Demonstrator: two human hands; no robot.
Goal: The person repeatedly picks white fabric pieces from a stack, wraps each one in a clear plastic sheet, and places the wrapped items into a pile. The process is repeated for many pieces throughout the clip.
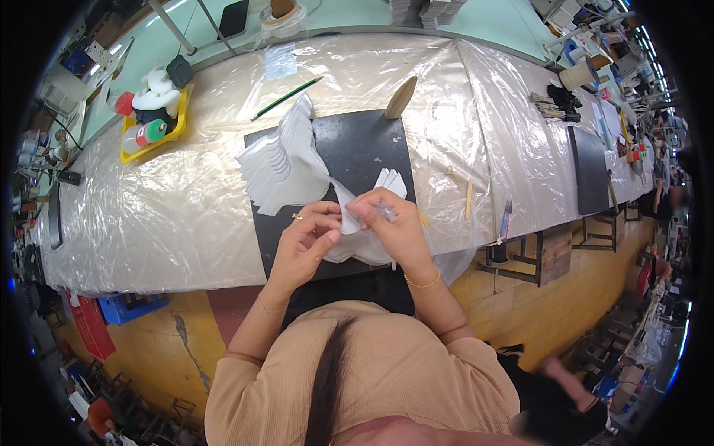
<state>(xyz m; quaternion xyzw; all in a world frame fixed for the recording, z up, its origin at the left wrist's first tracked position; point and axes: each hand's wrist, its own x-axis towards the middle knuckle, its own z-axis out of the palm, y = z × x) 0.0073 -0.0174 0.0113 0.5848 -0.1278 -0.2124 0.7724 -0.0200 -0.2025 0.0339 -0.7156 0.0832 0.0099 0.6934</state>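
Observation:
My right hand pinches a thin, pale grey-white cut piece between thumb and fingers. My left hand has its fingers curled at the left edge of that piece, gripping it from the other side. Just beyond my left hand, a fanned stack of matching pale pieces overlaps in steps on a black board. A few small white pieces lie past my right hand. More pale material shows under my hands, partly hidden by them.
A wooden pointed tool rests at the board's far edge, and a green pencil lies farther left. A yellow basket of bottles stands at left on the plastic-covered table. At right are another dark board and a thread cone.

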